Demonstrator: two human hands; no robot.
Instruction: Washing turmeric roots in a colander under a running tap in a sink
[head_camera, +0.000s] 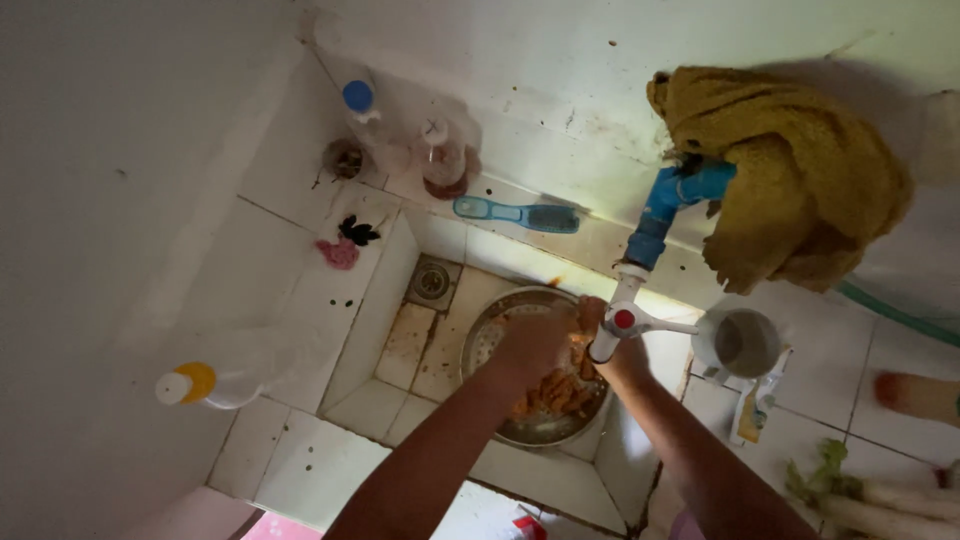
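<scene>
A round metal colander (497, 330) sits in a tiled sink basin (385, 335), filled with orange-brown food pieces (556, 393). My left hand (533, 343) reaches down into the colander with its fingers curled among the pieces. My right hand (608, 345) is at the colander's far right side, partly hidden behind the white tap (620, 320) with its red-centred handle. The tap hangs from a blue pipe (668, 200) directly over the colander.
A mustard-yellow cloth (800, 170) is draped over the pipe. A blue brush (518, 213), bottles (362, 110) and a drain (432, 283) lie at the back. A grey cup (742, 343) stands right of the tap. A bottle (205, 383) lies left; vegetables (870, 490) lie right.
</scene>
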